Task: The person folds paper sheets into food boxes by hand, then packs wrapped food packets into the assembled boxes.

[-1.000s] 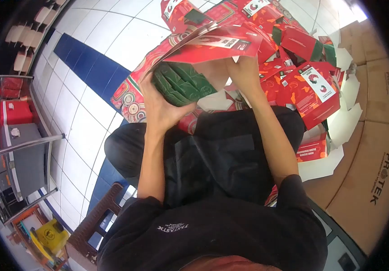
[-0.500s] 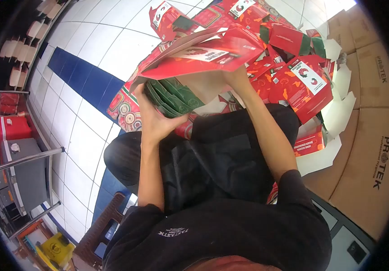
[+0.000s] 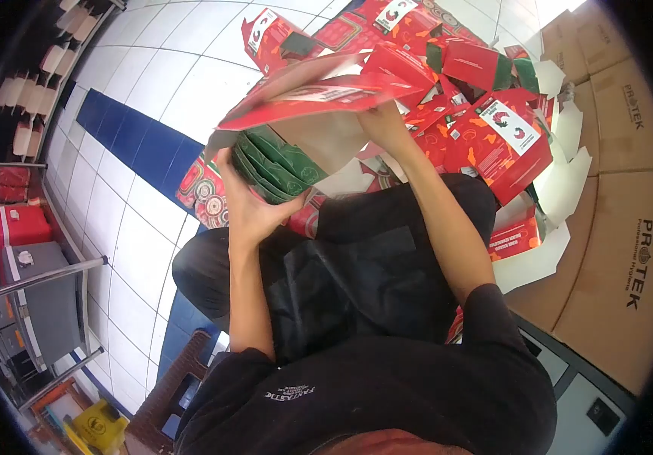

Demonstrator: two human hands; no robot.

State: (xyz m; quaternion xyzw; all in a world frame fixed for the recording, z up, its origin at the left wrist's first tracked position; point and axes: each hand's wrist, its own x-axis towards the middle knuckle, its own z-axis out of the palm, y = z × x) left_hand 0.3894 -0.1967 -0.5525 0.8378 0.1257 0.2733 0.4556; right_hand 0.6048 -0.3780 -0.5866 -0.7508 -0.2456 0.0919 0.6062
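Note:
Above my lap I hold a bunch of flat, red printed cardboard cartons (image 3: 281, 110), bent open with their pale inner side showing. My left hand (image 3: 254, 212) is closed around the near left end, where several green carton flaps (image 3: 277, 168) are layered together. At the right end my right hand (image 3: 385, 127) grips the edge of the red cardboard; its fingers are partly hidden behind the sheet. Beyond my right hand lies a loose pile of red cartons (image 3: 502, 140), some with green ends and white labels.
A patterned red mat (image 3: 209, 193) lies under the pile on the white tiled floor (image 3: 137, 235). Brown boxes (image 3: 622, 243) stand along the right. On the left is a metal-framed rack (image 3: 42, 280), with a brown plastic stool (image 3: 167, 387) near me.
Both hands and the cartons have shifted slightly left. The right end of the red cardboard has swung left, uncovering more of the pile behind.

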